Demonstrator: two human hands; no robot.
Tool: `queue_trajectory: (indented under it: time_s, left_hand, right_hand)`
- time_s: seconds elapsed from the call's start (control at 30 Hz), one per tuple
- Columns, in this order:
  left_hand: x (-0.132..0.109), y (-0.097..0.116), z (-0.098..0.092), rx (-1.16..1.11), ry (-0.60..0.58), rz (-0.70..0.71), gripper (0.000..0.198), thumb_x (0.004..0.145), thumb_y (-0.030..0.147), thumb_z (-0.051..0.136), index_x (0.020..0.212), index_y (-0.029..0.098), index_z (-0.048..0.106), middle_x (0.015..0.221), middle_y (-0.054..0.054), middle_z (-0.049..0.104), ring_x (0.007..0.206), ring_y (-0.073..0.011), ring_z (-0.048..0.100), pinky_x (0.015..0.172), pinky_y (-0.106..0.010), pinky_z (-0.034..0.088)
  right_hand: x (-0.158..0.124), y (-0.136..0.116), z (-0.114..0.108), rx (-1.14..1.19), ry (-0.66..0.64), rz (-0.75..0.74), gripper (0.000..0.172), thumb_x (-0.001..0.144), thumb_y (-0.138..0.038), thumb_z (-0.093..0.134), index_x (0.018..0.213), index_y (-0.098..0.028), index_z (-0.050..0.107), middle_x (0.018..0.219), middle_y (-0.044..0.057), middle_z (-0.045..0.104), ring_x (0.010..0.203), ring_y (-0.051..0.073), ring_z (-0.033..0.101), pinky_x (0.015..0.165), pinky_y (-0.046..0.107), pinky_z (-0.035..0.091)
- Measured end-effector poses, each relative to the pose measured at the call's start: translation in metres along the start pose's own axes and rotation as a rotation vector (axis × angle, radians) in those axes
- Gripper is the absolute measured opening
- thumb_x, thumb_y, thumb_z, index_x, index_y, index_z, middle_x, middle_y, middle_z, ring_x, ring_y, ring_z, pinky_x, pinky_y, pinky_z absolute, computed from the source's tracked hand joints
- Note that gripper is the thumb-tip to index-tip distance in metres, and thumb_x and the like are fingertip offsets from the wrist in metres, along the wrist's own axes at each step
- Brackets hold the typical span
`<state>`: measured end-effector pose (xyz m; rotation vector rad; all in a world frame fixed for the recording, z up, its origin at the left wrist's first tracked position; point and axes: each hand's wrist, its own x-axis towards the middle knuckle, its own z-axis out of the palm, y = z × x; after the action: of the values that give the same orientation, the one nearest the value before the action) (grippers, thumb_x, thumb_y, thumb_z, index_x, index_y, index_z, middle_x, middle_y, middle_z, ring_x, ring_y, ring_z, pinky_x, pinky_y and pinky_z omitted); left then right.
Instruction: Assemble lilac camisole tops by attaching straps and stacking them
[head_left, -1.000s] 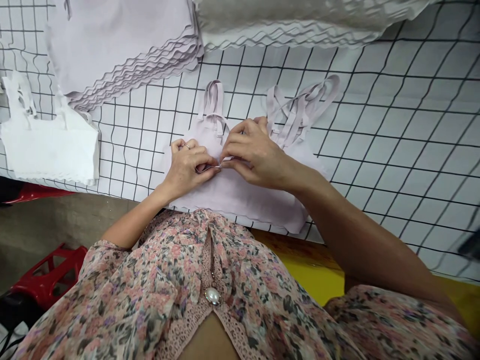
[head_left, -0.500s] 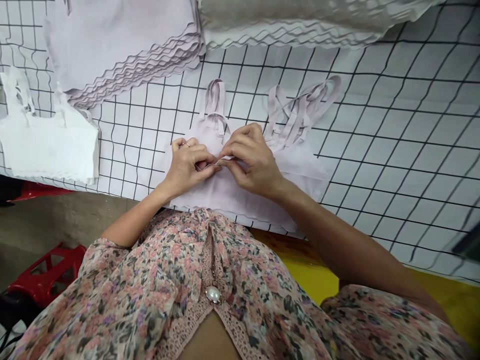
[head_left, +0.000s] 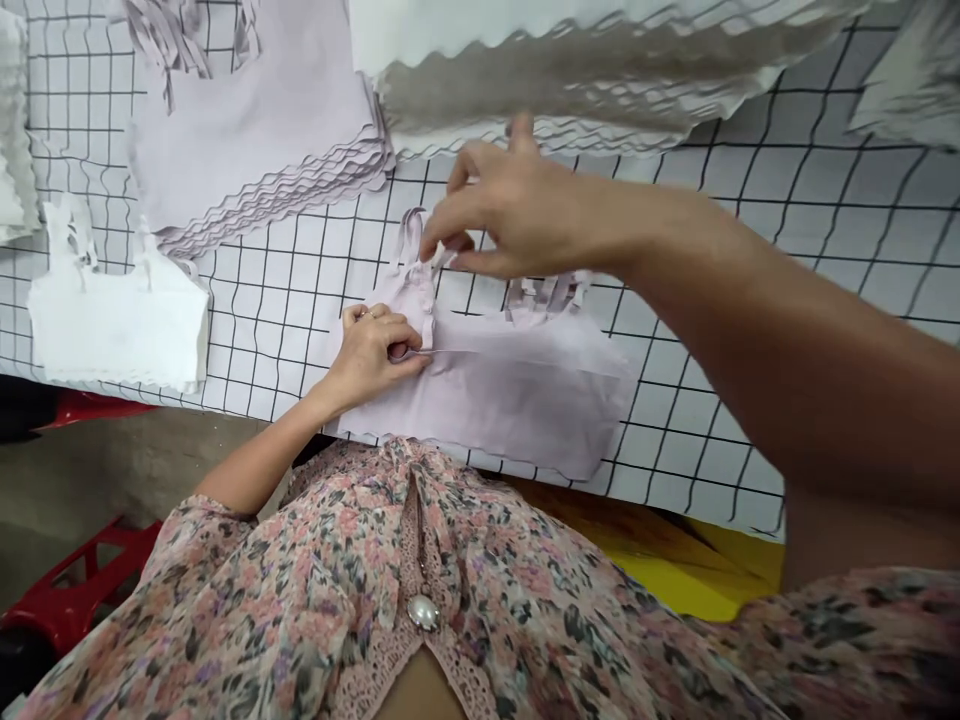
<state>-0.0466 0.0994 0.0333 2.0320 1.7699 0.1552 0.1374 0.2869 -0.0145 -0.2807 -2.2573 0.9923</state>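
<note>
A lilac crop top (head_left: 517, 390) lies flat on the grid-patterned table cover (head_left: 757, 300) right in front of me. My left hand (head_left: 371, 350), a ring on one finger, is closed in a pinch on the top's upper edge near its left straps (head_left: 409, 240). A thin pale line runs right from that pinch across the fabric. My right hand (head_left: 510, 210) is lifted above the straps, thumb and fingers pinched on a small pale strip whose nature I cannot make out. The top's right straps (head_left: 547, 295) show just under my right wrist.
A stack of lilac tops with scalloped hems (head_left: 255, 130) lies at the back left, a whitish stack (head_left: 600, 80) at the back. A white top (head_left: 120, 320) sits at the left. A red stool (head_left: 67, 600) stands on the floor; the yellow table edge (head_left: 675, 570) shows below.
My right hand has lifted away from the left hand, up and back over the straps, with its fingers still pinched. The left hand stays pinched on the top. The view has tilted down slightly.
</note>
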Motion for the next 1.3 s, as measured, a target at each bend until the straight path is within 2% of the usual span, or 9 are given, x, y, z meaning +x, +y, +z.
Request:
queue_trajectory:
  time_s: [0.13,0.27,0.5,0.6,0.73,0.83,0.93,1.07,1.3]
  left_hand:
    - [0.003,0.003,-0.004,-0.038,-0.014,-0.038,0.02,0.091,0.036,0.077,0.078,0.022,0.069,0.072,0.002,0.064,0.083,-0.0195,0.055,0.102,-0.044,0.032]
    - [0.002,0.007,-0.005,-0.055,-0.029,-0.085,0.019,0.09,0.031,0.079,0.078,0.022,0.068,0.072,0.004,0.064,0.083,-0.0188,0.055,0.103,-0.044,0.031]
    - [0.002,0.017,-0.017,-0.149,0.019,-0.16,0.014,0.091,0.033,0.084,0.094,0.023,0.075,0.093,0.0,0.074,0.099,-0.0214,0.064,0.105,-0.044,0.039]
    - [0.014,0.013,-0.012,-0.359,0.142,-0.141,0.032,0.089,0.042,0.087,0.112,0.023,0.075,0.109,-0.005,0.077,0.103,-0.0216,0.066,0.097,-0.04,0.049]
    - [0.032,0.004,-0.004,-0.724,0.179,-0.165,0.039,0.087,0.053,0.089,0.104,0.02,0.075,0.095,-0.004,0.076,0.081,-0.0159,0.068,0.075,-0.032,0.055]
    - [0.038,0.006,-0.01,-0.877,0.136,-0.253,0.034,0.088,0.048,0.089,0.096,0.018,0.075,0.089,-0.004,0.077,0.072,-0.0129,0.068,0.064,-0.028,0.053]
    - [0.04,0.013,-0.028,-0.928,0.099,-0.39,0.024,0.091,0.038,0.086,0.097,0.017,0.076,0.083,-0.003,0.075,0.064,-0.0096,0.065,0.055,-0.024,0.047]
    - [0.052,0.019,-0.056,-0.911,0.066,-0.518,0.012,0.099,0.029,0.076,0.102,0.017,0.077,0.08,-0.001,0.073,0.057,-0.0056,0.057,0.051,-0.021,0.041]
    - [0.071,0.02,-0.089,-0.689,0.101,-0.511,0.018,0.106,0.034,0.067,0.105,0.018,0.075,0.088,-0.004,0.075,0.063,-0.0078,0.062,0.056,-0.022,0.043]
  right_hand:
    - [0.02,0.015,-0.006,-0.045,0.054,-0.076,0.008,0.093,-0.038,0.081,0.086,-0.035,0.082,0.09,0.001,0.077,0.129,0.029,0.054,0.128,0.078,0.003]
    - [0.017,0.023,0.014,-0.116,0.197,0.003,0.009,0.095,-0.031,0.076,0.087,-0.028,0.08,0.098,0.006,0.076,0.121,0.029,0.053,0.124,0.071,0.025]
    - [0.008,0.02,0.037,-0.16,0.312,0.107,0.02,0.099,-0.04,0.062,0.09,-0.032,0.079,0.075,0.004,0.068,0.103,0.029,0.06,0.119,0.063,0.031]
    - [0.01,0.01,0.038,-0.119,0.314,0.165,0.016,0.098,-0.038,0.065,0.091,-0.032,0.078,0.078,0.005,0.068,0.102,0.03,0.061,0.116,0.061,0.037]
    - [0.009,0.002,0.036,-0.051,0.321,0.186,0.019,0.104,-0.03,0.058,0.101,-0.027,0.076,0.086,0.007,0.071,0.1,0.025,0.06,0.108,0.05,0.047]
    - [-0.012,-0.01,0.038,-0.121,0.31,0.181,0.027,0.105,-0.034,0.059,0.126,-0.023,0.072,0.103,0.011,0.077,0.11,0.028,0.063,0.107,0.051,0.049]
    - [-0.053,-0.035,0.054,-0.298,0.352,0.107,0.045,0.11,-0.038,0.05,0.149,-0.021,0.059,0.129,0.013,0.074,0.127,0.033,0.064,0.122,0.066,0.036]
    - [-0.106,-0.066,0.096,-0.342,0.157,-0.105,0.059,0.113,-0.046,0.041,0.17,-0.031,0.032,0.168,0.009,0.052,0.157,0.032,0.047,0.132,0.072,0.023]
    - [-0.127,-0.065,0.126,-0.298,0.012,-0.049,0.076,0.11,-0.059,0.036,0.176,-0.032,0.011,0.181,0.007,0.027,0.168,0.03,0.029,0.137,0.069,0.012]
